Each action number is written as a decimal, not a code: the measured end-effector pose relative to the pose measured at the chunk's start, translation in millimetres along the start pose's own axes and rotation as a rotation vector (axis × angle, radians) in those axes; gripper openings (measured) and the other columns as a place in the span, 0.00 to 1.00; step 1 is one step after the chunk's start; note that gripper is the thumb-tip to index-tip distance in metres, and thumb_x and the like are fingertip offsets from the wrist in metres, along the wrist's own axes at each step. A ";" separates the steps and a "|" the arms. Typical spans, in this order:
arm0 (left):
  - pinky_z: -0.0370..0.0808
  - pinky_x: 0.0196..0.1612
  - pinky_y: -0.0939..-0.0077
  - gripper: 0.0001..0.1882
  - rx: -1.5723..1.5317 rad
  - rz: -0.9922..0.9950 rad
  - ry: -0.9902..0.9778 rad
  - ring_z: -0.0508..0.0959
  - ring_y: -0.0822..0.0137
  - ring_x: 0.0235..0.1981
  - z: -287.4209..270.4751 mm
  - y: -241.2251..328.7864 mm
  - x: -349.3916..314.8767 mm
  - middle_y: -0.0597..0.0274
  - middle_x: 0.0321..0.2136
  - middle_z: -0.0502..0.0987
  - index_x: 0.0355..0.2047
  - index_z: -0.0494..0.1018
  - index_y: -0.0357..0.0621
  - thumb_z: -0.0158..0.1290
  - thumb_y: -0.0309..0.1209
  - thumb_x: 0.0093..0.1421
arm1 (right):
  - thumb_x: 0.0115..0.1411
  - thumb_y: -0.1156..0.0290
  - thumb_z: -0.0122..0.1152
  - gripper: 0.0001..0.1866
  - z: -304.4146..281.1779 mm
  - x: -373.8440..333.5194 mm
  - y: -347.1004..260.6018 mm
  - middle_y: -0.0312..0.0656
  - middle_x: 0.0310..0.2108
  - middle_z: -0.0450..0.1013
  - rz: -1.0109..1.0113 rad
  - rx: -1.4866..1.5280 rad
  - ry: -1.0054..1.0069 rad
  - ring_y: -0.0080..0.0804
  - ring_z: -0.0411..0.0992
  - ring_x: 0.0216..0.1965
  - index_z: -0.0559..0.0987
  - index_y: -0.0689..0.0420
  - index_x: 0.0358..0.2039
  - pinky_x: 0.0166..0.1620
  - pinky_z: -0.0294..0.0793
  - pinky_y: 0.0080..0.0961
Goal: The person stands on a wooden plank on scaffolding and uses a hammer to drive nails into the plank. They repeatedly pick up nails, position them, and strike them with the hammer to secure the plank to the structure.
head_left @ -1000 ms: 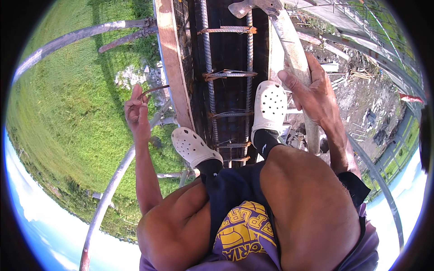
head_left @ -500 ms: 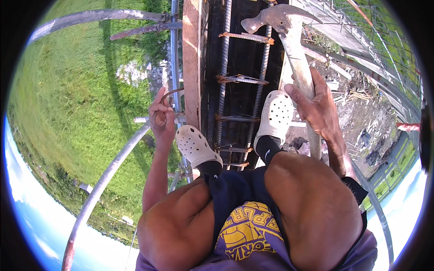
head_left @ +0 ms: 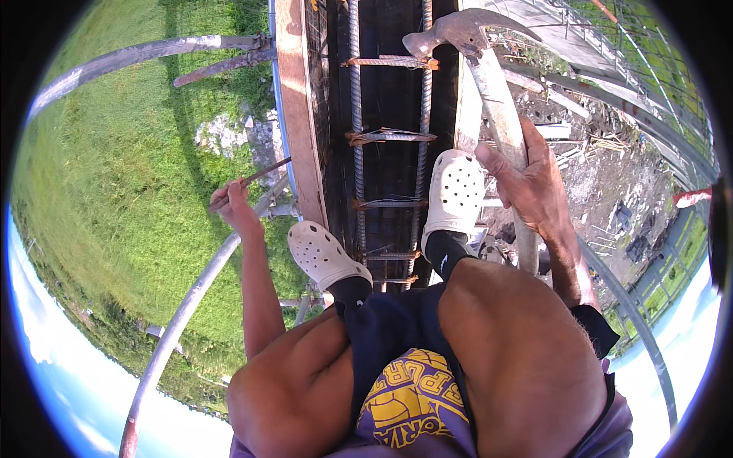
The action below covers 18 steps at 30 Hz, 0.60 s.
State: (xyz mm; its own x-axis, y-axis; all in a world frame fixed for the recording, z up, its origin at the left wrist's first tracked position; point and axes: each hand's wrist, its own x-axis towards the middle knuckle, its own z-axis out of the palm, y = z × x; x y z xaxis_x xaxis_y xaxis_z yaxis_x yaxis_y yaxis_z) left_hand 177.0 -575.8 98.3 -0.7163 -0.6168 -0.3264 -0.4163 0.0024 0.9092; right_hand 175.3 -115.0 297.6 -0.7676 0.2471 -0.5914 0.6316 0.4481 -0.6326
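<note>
My right hand grips the pale wooden handle of a claw hammer, whose rusty steel head points up at the top of the view. My left hand holds a thin dark nail or rod out over the left side, beside the reddish form board. My two feet in white perforated clogs rest on the boards either side of a rebar cage of ribbed bars and rusty ties.
Metal scaffold tubes cross on the left above green grass far below. On the right lie a muddy site with scrap timber and another curved tube. My bent knees and dark shorts fill the lower middle.
The view has shifted so the formwork sits more central. My left hand moved right toward the form board, holding the thin rod. The hammer stays raised in my right hand.
</note>
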 end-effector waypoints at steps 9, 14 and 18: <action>0.83 0.41 0.65 0.12 0.679 0.714 -0.627 0.86 0.62 0.38 27.0 83.3 -32.1 0.57 0.38 0.83 0.38 0.72 0.42 0.66 0.27 0.61 | 0.62 0.53 0.72 0.34 5.2 11.4 -4.0 0.48 0.40 0.81 -0.140 0.021 0.008 0.30 0.78 0.35 0.74 0.63 0.60 0.42 0.79 0.33; 0.79 0.35 0.73 0.14 0.777 0.571 -0.491 0.85 0.69 0.31 55.6 88.0 7.1 0.61 0.32 0.85 0.38 0.77 0.42 0.68 0.36 0.61 | 0.63 0.54 0.72 0.31 9.8 12.7 -3.7 0.43 0.35 0.78 -0.060 0.037 -0.071 0.29 0.74 0.32 0.75 0.61 0.58 0.39 0.74 0.31; 0.76 0.33 0.76 0.16 0.858 0.443 -0.474 0.82 0.74 0.28 77.5 83.0 65.1 0.63 0.28 0.85 0.37 0.77 0.40 0.68 0.39 0.61 | 0.61 0.55 0.74 0.30 14.1 14.6 -6.8 0.29 0.21 0.71 -0.096 0.078 -0.066 0.16 0.64 0.18 0.74 0.58 0.57 0.22 0.66 0.20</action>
State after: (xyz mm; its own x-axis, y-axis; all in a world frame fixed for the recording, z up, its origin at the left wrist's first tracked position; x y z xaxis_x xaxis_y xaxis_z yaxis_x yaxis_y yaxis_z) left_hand 52.4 -554.7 132.6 -0.9674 -0.0577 -0.2465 -0.1879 0.8160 0.5467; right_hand 161.4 -126.5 286.2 -0.8175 0.1481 -0.5565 0.5644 0.3979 -0.7233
